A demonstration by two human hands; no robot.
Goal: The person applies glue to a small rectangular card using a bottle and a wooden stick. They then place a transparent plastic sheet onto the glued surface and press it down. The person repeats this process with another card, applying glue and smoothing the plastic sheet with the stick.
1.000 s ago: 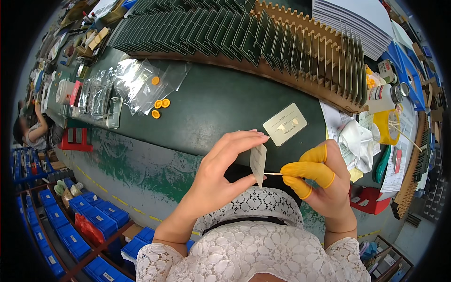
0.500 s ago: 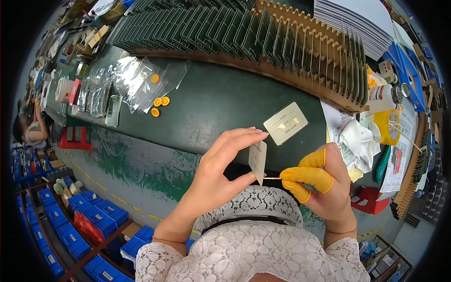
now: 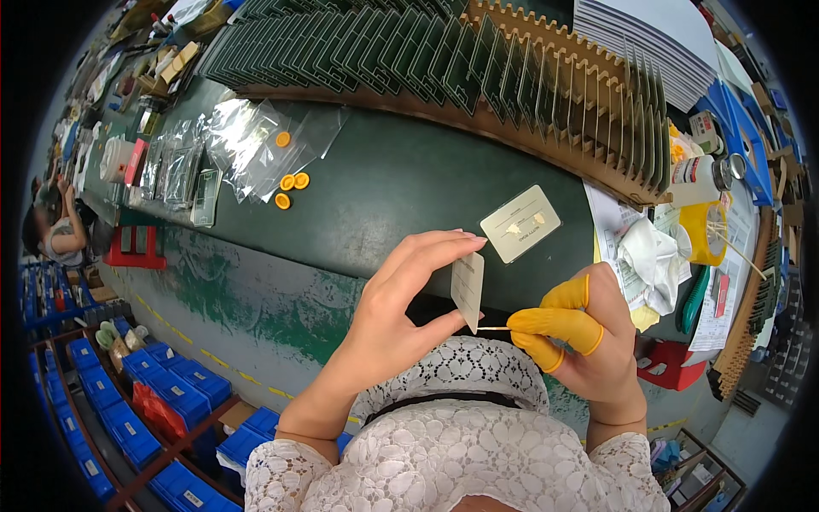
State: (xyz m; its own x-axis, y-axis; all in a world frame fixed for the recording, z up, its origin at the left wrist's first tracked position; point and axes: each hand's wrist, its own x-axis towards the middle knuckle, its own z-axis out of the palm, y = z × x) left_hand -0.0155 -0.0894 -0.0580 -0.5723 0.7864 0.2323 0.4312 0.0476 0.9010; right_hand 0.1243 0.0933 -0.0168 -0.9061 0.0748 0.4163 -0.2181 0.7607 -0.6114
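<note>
My left hand (image 3: 388,311) grips a small cream-coloured panel (image 3: 466,290) by its edges, fingertips on top and thumb below. The panel stands nearly upright over the table's front edge, turned almost edge-on. Yellow finger cots cover the thumb and some fingers of my right hand (image 3: 584,337). Those fingers pinch a thin wooden stick (image 3: 493,328), which reaches left to the panel's lower corner. The stick's far tip is hidden at or behind the panel. A second cream panel (image 3: 521,224) with printing and pale patches lies flat on the dark green table (image 3: 375,188), just beyond my hands.
A long brown slotted rack (image 3: 563,162) of green panels spans the back. Plastic bags (image 3: 247,145) and several orange finger cots (image 3: 287,183) lie left. At right are a white bottle (image 3: 695,177), crumpled white cloth (image 3: 653,256) and yellow container (image 3: 705,235) with sticks. Blue bins (image 3: 175,397) stand lower left.
Both hands keep almost the same pose on the panel and the stick. The right fingers and the stick have shifted very slightly downward.
</note>
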